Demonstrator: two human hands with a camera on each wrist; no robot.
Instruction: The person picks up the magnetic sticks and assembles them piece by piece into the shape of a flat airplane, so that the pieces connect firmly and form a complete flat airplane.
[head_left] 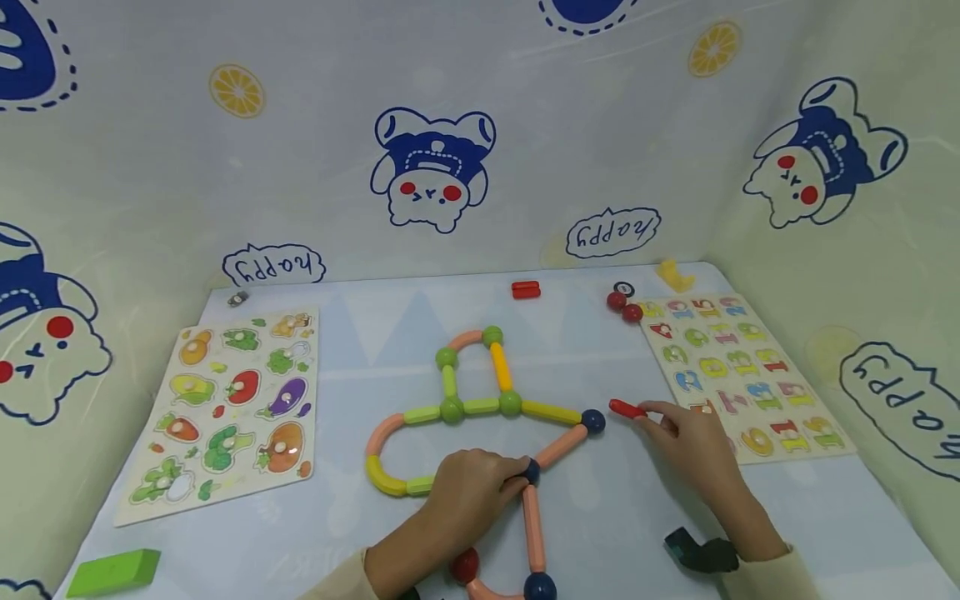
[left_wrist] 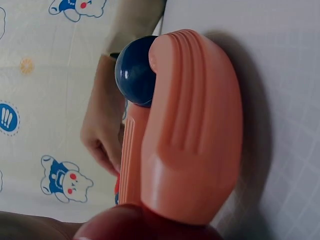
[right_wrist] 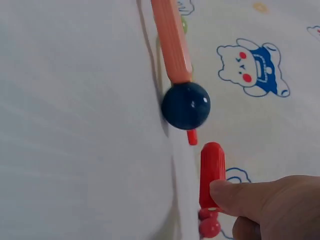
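In the head view a figure of coloured rods and balls lies on the table, with green balls (head_left: pixel 510 404) and orange-pink rods (head_left: pixel 533 525). My left hand (head_left: pixel 474 492) pinches a dark blue ball (head_left: pixel 532 472) at a joint of the figure, its fingers partly covering it. My right hand (head_left: pixel 693 446) pinches a short red rod (head_left: pixel 626 408) by one end. The rod's free end points at another dark blue ball (head_left: pixel 593 422), with a small gap between. In the left wrist view a curved orange-pink piece (left_wrist: pixel 195 130) fills the middle, in front of a dark red ball (left_wrist: pixel 135 225).
A vegetable puzzle board (head_left: pixel 225 483) lies left, a number puzzle board (head_left: pixel 750 450) right. Two red rods (head_left: pixel 526 290) sit at the back, two red balls (head_left: pixel 632 313) and a yellow piece (head_left: pixel 675 276) back right. A green block (head_left: pixel 114 573) lies front left.
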